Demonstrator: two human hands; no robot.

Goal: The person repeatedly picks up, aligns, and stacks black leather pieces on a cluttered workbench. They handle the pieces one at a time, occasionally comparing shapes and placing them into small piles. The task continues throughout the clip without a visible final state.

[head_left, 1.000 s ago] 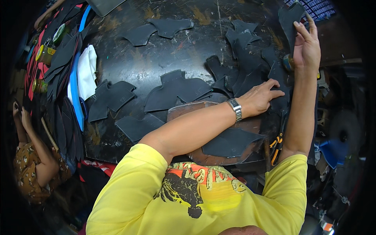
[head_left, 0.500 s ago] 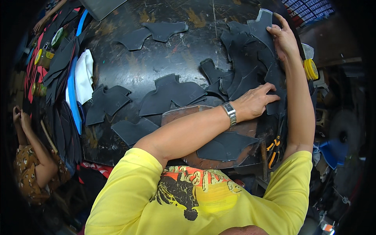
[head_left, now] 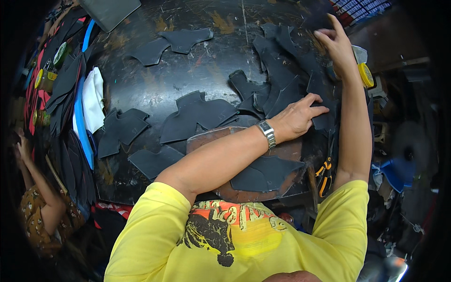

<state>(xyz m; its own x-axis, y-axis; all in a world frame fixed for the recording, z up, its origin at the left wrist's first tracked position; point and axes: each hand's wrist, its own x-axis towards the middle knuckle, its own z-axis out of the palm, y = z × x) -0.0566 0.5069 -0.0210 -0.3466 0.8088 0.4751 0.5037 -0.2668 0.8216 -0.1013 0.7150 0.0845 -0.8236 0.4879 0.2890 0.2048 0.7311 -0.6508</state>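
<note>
Overhead view of a dark, scuffed worktable (head_left: pixel 155 80) strewn with cut pieces of black sheet material. The left hand (head_left: pixel 298 117), a metal wristwatch (head_left: pixel 266 133) on its wrist, lies palm down with fingers stretched forward and slightly spread, pressing flat on a heap of overlapping black pieces (head_left: pixel 282 80) at the right of the table; it grips nothing. The right hand (head_left: pixel 339 47) reaches farther out, to the far edge of the same heap, its fingers raised and loosely spread, fingertips touching or just above the top piece; whether it pinches the piece cannot be told. Beneath the left forearm sits a brown cutting board (head_left: pixel 291 152) bearing one more black piece (head_left: pixel 263 171), with orange-handled pliers (head_left: pixel 324 176) just beside the board's right edge. A yellow-capped container (head_left: pixel 365 74) stands near the right wrist. Separate cut pieces lie well apart from the hands: a broad one (head_left: pixel 197 115) at the table's centre, a pair (head_left: pixel 120 131) at the left, and two (head_left: pixel 171 44) toward the far side. A white cloth (head_left: pixel 94 98) and a blue strip (head_left: pixel 79 117) lie along the table's left rim. A second person's arm (head_left: pixel 37 183), in a patterned sleeve, shows at lower left.
</note>
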